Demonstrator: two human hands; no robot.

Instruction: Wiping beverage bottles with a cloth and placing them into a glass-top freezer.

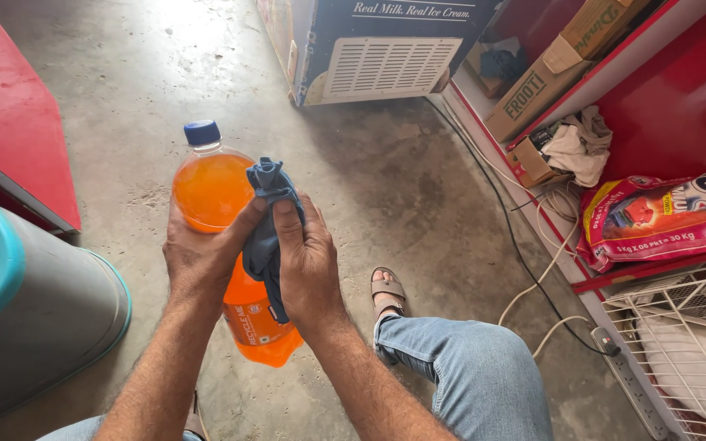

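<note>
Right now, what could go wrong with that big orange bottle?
The bottle is held off the floor by the left hand alone while the right hand presses a cloth on it, so it might slip and drop onto the concrete floor. It could also land near the sandalled foot. The cap looks on, so a spill seems unlikely.

Below me I see a bare grey concrete floor (386, 188). On it stand a grey bin (42, 318) with a teal lid at the left and a freezer cabinet (369, 49) at the top. A black cable (504, 212) and a white cable (545, 273) trail across it to a power strip (631, 380). My sandalled foot (387, 292) rests flat on the floor.
</note>
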